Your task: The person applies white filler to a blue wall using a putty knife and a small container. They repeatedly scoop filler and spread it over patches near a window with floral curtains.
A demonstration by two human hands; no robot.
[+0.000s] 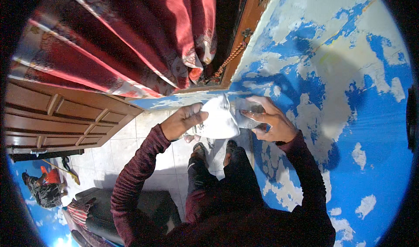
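In front of my body, my left hand [187, 121] grips a bright white, bag-like piece [214, 121] by its left side, thumb on top. Glare washes out its surface, so its exact kind is unclear. My right hand [273, 121] is closed on a flat greyish piece [245, 111] with whitish smears, its fingers bent over the right edge. This grey piece meets the white one at the white one's right edge. Whitish residue shows on my right fingers. Both hands are near the blue wall [362, 116], which has large pale patches.
A red patterned curtain [144, 37] hangs ahead beside a brown wooden frame [238, 50]. To the left stands a panelled wooden door [65, 116]. A dark padded seat [122, 207] is at lower left, near a yellow broom head [75, 178]. Pale tiles [152, 159] cover the floor.
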